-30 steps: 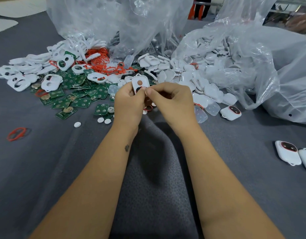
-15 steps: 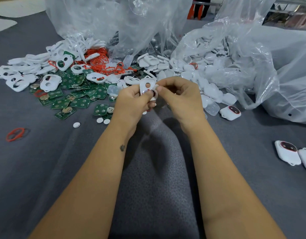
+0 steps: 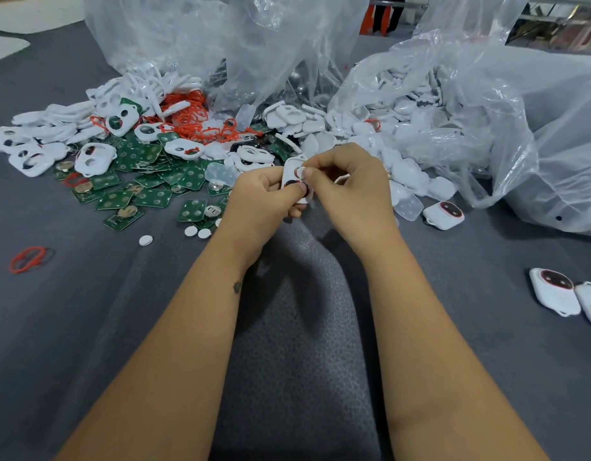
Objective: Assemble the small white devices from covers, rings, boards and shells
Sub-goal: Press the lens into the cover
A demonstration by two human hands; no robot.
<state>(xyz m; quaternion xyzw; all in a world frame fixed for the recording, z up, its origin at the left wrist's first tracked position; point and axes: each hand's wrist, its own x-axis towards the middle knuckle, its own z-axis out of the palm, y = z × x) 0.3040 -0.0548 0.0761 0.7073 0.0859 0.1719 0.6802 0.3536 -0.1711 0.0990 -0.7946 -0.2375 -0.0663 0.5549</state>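
Observation:
My left hand [image 3: 264, 197] grips a small white cover [image 3: 291, 168] with a dark round opening, held just above the grey cloth. My right hand [image 3: 349, 184] pinches a small white disc [image 3: 300, 172] against the cover's upper hole with thumb and forefinger. Behind the hands lie green boards [image 3: 154, 184], white covers [image 3: 94, 158], orange rings [image 3: 194, 121] and white shells [image 3: 404, 168]. Three finished devices lie to the right: one [image 3: 443, 214] near the bag and two [image 3: 553, 291] at the right edge.
Big clear plastic bags [image 3: 487, 111] stand at the back and right, parts spilling from them. Loose white discs [image 3: 146, 240] lie on the grey cloth [image 3: 87, 311] left of my wrist. A single orange ring [image 3: 27, 259] lies far left.
The cover has turned in my left hand and moved slightly right. My right fingers now press a white disc onto its upper hole, where the hole showed open before.

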